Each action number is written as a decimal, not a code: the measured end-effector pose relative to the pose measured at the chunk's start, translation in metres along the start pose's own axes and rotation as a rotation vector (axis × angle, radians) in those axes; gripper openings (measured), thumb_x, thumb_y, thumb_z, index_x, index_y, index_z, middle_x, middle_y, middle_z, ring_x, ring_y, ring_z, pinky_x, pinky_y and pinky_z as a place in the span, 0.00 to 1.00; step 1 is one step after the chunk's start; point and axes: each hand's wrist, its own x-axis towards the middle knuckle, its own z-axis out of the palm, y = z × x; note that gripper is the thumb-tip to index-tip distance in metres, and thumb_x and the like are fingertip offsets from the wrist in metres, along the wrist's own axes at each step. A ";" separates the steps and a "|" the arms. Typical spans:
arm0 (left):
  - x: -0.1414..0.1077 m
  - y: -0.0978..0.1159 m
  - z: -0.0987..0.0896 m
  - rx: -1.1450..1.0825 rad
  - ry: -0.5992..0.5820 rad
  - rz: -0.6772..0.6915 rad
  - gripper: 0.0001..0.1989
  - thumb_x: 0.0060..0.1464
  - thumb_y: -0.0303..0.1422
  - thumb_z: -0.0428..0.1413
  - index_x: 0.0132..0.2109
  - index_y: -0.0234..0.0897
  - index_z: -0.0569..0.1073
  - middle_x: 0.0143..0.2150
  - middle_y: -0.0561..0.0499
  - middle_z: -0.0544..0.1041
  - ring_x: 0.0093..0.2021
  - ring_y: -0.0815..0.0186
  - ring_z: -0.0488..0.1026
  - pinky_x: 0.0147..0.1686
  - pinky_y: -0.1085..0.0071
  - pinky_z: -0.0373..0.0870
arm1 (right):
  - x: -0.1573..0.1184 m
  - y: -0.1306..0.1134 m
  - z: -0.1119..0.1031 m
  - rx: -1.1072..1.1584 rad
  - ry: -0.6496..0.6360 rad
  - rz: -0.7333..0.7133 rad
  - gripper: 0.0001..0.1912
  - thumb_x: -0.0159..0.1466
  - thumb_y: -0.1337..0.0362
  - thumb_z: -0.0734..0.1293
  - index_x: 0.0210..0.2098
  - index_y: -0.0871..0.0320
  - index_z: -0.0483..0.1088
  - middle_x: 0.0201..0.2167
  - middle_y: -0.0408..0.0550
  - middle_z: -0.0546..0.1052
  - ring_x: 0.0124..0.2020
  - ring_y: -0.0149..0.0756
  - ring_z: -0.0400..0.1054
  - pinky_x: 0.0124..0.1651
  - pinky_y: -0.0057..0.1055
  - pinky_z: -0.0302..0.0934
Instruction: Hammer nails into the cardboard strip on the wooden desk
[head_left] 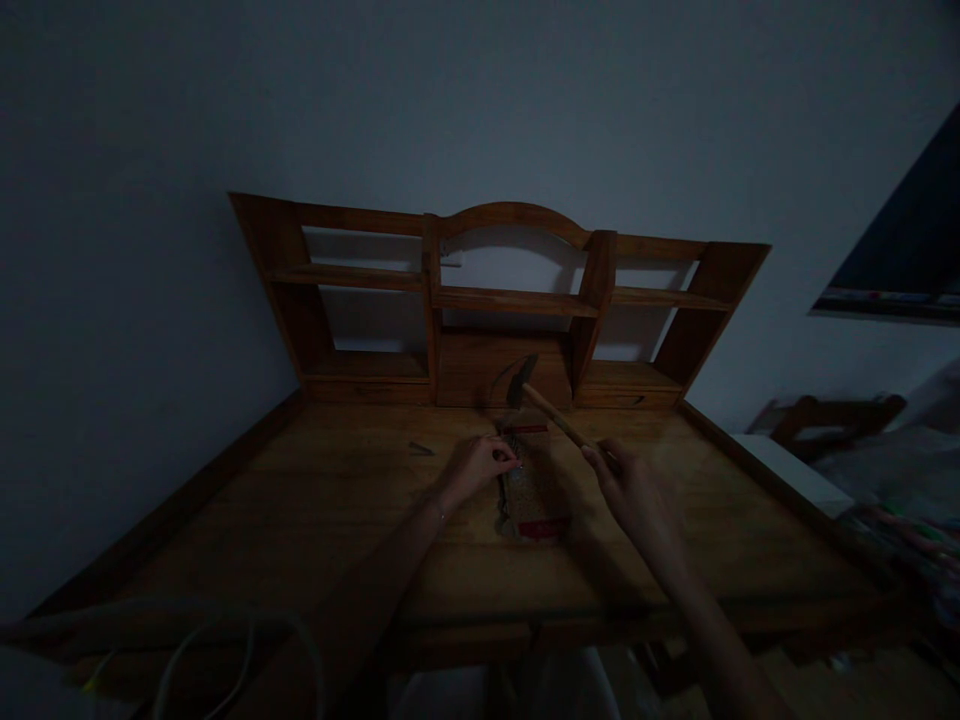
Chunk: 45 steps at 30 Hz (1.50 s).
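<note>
A hammer [555,413] with a wooden handle and dark metal head is raised over the desk, its handle held in my right hand [637,495]. Beneath the hammer lies a brown block [536,490] with red patches at both ends, perhaps a brick or a piece of board. My left hand [484,465] rests at the block's left side, thumb and forefinger pinched together over its surface. What sits between those fingertips is too small and dark to make out. Near the left hand, a few thin nail-like pieces [421,449] lie on the wood.
The wooden desk [300,510] has raised side edges and a shelf unit [517,300] along its back. Pale cables [247,620] loop at the lower left. A chair back [840,415] and a white surface [787,470] stand at the right.
</note>
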 end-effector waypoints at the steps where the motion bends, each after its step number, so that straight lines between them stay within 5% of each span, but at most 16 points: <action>1: 0.000 0.001 -0.001 0.001 0.005 0.008 0.11 0.49 0.42 0.61 0.33 0.39 0.78 0.28 0.54 0.72 0.31 0.69 0.68 0.32 0.74 0.61 | 0.001 0.001 -0.002 0.023 0.006 0.015 0.25 0.66 0.44 0.51 0.44 0.51 0.71 0.30 0.47 0.78 0.32 0.40 0.73 0.28 0.28 0.51; 6: 0.001 0.007 -0.010 0.014 0.154 0.063 0.32 0.41 0.41 0.66 0.55 0.44 0.69 0.39 0.52 0.73 0.37 0.65 0.68 0.37 0.71 0.65 | 0.000 0.020 -0.003 0.065 0.024 0.084 0.27 0.65 0.43 0.52 0.43 0.52 0.72 0.30 0.49 0.78 0.33 0.43 0.73 0.29 0.29 0.53; 10: -0.001 0.007 -0.016 0.125 0.124 0.167 0.40 0.45 0.41 0.65 0.64 0.52 0.58 0.48 0.49 0.69 0.47 0.60 0.67 0.46 0.65 0.65 | -0.005 0.046 0.006 0.059 -0.029 0.142 0.29 0.64 0.41 0.51 0.45 0.54 0.72 0.31 0.52 0.78 0.35 0.45 0.73 0.30 0.31 0.54; 18: -0.001 -0.003 -0.014 0.257 0.096 0.193 0.35 0.47 0.45 0.62 0.62 0.54 0.62 0.38 0.52 0.65 0.39 0.65 0.65 0.40 0.69 0.65 | -0.017 0.076 0.021 0.025 -0.141 0.237 0.29 0.63 0.39 0.51 0.46 0.48 0.71 0.33 0.49 0.79 0.37 0.48 0.73 0.31 0.33 0.56; 45: 0.001 -0.004 -0.009 0.091 0.112 0.116 0.33 0.43 0.44 0.64 0.58 0.50 0.69 0.37 0.53 0.63 0.39 0.66 0.64 0.41 0.70 0.66 | -0.018 0.091 0.048 0.068 -0.153 0.236 0.30 0.65 0.41 0.49 0.46 0.53 0.71 0.33 0.51 0.78 0.34 0.45 0.73 0.32 0.31 0.57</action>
